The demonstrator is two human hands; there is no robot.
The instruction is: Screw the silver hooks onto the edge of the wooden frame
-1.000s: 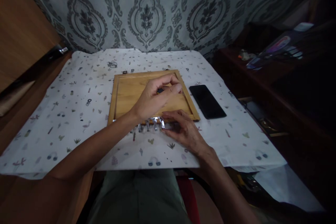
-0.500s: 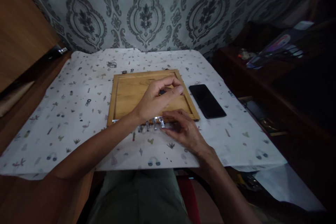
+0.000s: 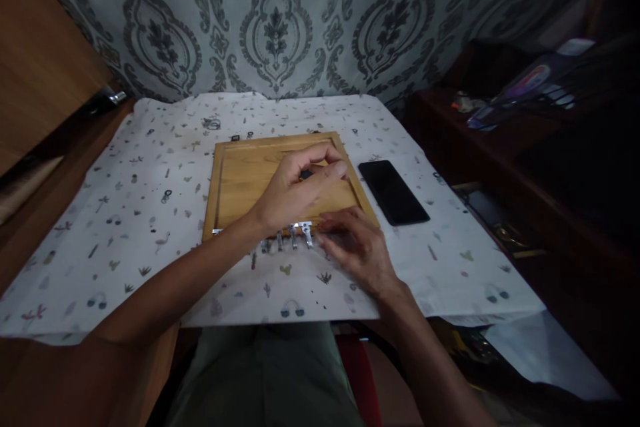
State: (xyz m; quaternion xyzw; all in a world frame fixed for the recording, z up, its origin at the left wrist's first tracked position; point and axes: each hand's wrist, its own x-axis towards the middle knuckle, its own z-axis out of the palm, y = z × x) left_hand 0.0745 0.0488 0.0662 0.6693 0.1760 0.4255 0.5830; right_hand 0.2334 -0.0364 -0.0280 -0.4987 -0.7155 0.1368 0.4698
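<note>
Small dark piece (image 3: 306, 174) pinched in left hand (image 3: 295, 190) grip above wooden tray (image 3: 240, 180).

Grey wallpaper (image 3: 280, 20) with large dark damask medallions is covering the wall straight ahead, and dim, uneven light is falling on it, fading toward the right. A brown wooden panel (image 3: 45, 67) is standing at the left, slanting across the corner. A table is sitting against the wall under a white patterned cloth (image 3: 125, 213). To the right, dark wooden furniture (image 3: 500, 167) is lying in deep shadow, carrying clutter too dim to make out.
</note>
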